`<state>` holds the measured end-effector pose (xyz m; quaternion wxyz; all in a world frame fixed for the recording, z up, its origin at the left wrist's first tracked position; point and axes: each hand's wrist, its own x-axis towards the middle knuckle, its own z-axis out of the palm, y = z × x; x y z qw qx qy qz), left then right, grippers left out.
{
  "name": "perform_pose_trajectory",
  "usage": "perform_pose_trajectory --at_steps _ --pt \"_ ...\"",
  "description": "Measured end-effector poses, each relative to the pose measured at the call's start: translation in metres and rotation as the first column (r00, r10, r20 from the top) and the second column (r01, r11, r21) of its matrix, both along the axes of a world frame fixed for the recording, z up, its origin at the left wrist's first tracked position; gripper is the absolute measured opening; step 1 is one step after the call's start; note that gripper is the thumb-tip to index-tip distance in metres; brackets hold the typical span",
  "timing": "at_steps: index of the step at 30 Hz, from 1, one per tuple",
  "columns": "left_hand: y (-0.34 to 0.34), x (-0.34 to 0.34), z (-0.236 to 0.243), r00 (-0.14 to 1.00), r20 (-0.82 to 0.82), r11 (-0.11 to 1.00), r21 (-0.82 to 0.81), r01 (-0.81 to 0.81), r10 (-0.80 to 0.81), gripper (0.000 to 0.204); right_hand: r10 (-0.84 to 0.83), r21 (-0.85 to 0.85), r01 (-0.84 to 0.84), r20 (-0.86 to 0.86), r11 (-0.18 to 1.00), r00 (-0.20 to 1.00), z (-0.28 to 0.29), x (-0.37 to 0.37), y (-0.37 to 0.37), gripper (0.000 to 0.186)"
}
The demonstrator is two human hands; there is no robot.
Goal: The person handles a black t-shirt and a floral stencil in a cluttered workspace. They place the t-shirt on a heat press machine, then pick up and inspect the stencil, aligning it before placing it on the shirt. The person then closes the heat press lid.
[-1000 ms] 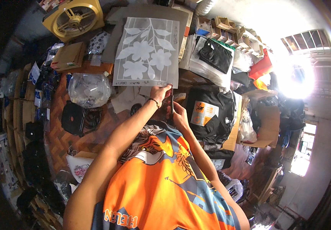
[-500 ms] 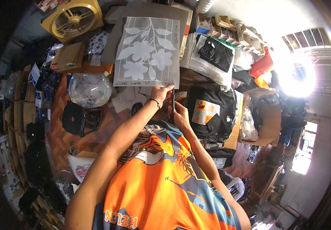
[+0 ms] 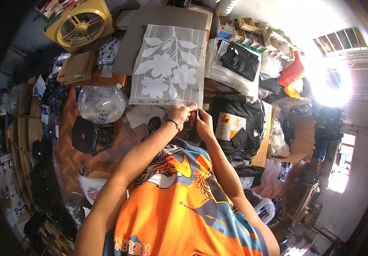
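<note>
A translucent sheet (image 3: 167, 64) with white flower shapes, thin ruled lines and handwriting lies over a grey board (image 3: 130, 38). My left hand (image 3: 182, 114) grips the sheet's lower right corner, its thumb along the edge. Just right of it, my right hand (image 3: 203, 124) has its fingers closed round a dark, narrow tool (image 3: 197, 112), apparently scissors, held upright at that corner. The tool's lower part is hidden by my fingers.
A yellow fan (image 3: 79, 30) and carton (image 3: 75, 68) stand upper left. A clear bag (image 3: 101, 104) and black case (image 3: 84, 138) lie below them. On the right are small boxes (image 3: 243, 25), black garments (image 3: 237, 62), an open carton (image 3: 301, 132) and bagged bundles.
The sheet has shifted down and to the right, along with both my hands and the dark tool. My grip on each looks much the same.
</note>
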<state>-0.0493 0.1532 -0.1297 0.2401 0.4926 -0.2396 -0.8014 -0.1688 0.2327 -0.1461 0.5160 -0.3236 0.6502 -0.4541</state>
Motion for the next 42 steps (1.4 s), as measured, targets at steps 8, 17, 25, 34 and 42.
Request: perform_pose_trajectory --at_steps 8,17,25,34,42 --pt "0.007 0.001 0.011 0.998 -0.047 0.999 0.037 -0.026 0.028 0.011 -0.066 -0.113 0.055 -0.095 0.992 0.993 -0.027 -0.011 -0.021 0.033" --pt "0.011 0.004 0.014 0.998 -0.056 0.999 0.044 -0.014 0.016 0.013 -0.091 -0.119 0.083 -0.066 0.989 0.994 -0.028 -0.013 -0.041 0.035" --pt "0.013 0.001 0.029 0.999 -0.018 0.999 -0.026 -0.043 0.043 0.017 -0.089 -0.13 0.086 -0.022 0.988 0.996 -0.028 -0.02 -0.057 0.036" --pt "0.011 0.007 0.025 0.999 -0.033 0.999 -0.032 -0.032 0.031 0.018 -0.08 -0.118 0.077 -0.021 0.99 0.997 -0.02 -0.024 -0.071 0.037" --pt "0.014 0.009 0.036 1.0 -0.01 0.996 -0.084 -0.008 0.007 0.025 -0.072 -0.127 0.071 -0.004 0.989 0.997 -0.005 -0.031 -0.083 0.035"
